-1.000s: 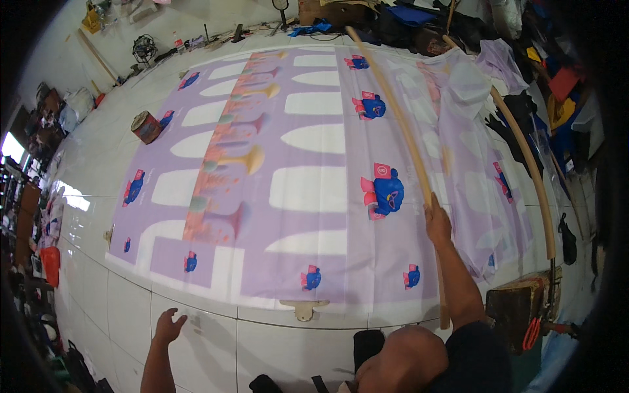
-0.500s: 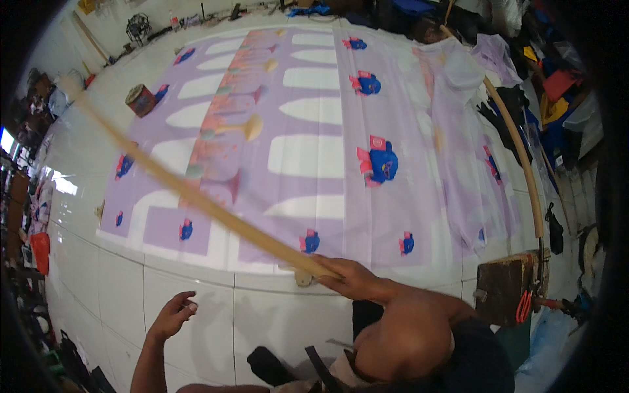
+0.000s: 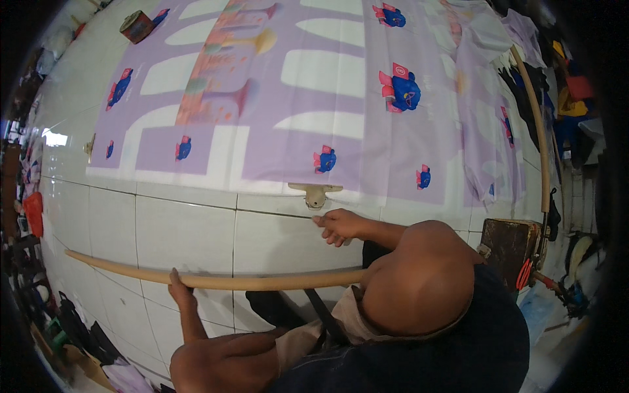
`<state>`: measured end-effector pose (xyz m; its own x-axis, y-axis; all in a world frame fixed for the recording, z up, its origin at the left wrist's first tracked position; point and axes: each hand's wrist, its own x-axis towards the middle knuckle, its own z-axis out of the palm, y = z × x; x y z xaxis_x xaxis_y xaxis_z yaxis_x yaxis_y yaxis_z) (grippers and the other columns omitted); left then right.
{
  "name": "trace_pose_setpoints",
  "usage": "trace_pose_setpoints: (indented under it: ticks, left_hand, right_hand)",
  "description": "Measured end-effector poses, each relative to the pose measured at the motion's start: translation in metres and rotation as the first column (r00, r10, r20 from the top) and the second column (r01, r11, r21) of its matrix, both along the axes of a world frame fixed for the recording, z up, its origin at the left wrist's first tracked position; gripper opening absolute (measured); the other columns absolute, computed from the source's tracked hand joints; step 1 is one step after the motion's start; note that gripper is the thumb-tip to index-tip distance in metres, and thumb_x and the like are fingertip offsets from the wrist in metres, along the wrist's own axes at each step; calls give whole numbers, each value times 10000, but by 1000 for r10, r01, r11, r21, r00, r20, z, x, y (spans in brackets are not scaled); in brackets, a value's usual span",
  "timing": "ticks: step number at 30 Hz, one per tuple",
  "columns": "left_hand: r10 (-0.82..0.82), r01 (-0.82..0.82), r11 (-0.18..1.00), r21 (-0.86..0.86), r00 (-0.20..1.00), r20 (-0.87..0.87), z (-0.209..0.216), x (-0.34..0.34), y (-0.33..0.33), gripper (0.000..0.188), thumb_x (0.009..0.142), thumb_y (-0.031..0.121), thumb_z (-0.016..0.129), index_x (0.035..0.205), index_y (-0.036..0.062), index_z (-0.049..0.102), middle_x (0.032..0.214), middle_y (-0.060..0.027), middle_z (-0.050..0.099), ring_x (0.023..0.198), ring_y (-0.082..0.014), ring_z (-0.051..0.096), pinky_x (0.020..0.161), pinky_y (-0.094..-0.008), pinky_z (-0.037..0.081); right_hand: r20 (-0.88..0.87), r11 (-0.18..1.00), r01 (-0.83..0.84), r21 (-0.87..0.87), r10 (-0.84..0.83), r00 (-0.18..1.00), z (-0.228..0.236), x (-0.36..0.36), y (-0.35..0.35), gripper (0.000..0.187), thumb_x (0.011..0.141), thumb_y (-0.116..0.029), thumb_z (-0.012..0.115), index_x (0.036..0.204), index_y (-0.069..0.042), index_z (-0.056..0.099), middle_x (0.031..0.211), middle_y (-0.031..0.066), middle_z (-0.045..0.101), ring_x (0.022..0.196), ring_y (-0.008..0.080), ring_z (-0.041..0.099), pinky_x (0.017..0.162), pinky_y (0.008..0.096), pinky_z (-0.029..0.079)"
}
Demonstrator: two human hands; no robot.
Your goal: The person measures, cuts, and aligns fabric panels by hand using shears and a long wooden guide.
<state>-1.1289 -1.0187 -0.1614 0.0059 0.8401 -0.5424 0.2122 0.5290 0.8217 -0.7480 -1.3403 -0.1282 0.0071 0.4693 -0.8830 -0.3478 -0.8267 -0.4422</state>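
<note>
White tile floor (image 3: 177, 226) runs under and around your landmark, the printed lavender fabric sheet (image 3: 288, 156), which spreads out ahead of you, fairly flat over its middle and rumpled along its right side. The wooden pole (image 3: 242, 283) lies on your side of the sheet, its long axis running left to right, roughly parallel to the sheet's near edge, its right end disappearing at your knee (image 3: 419, 281). A second pole (image 3: 541, 144) stands along the sheet's right side, and a worn box (image 3: 514, 237) sits off its near right corner, crowding that side; a strip of tile between the sheet's near edge and your pole leaves you room. A round tin (image 3: 136, 27) rests by the sheet's far left edge. Your left hand (image 3: 182, 288) is wrapped around the pole; your right hand (image 3: 337, 228), partly curled with nothing visible in it, is much the nearer to the sheet, just short of the metal clip (image 3: 315, 194) at the near edge.
</note>
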Motion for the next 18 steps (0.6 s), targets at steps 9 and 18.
trace_pose_setpoints:
  ticks: [9,18]
  left_hand:
    - [120,376,890,257,352,-928,-24,-52,79,801,852,468,672,1386,-33,347,1202,-242,513,1046,-371,566,861,-465,501]
    - [-424,847,458,268,473,-772,1,34,56,356,877,250,681,1117,-6,621,999,-166,575,907,-286,544,787,-394,462]
  right_hand:
    - [-96,739,670,66,-664,741,-30,-19,9,488,945,-477,575,1184,-67,464,1122,100,528,1014,209,567,837,398,564]
    - [-132,527,841,124,-831,540,-34,-16,22,431,916,-325,673,1106,-31,420,1079,118,533,976,224,595,833,395,571]
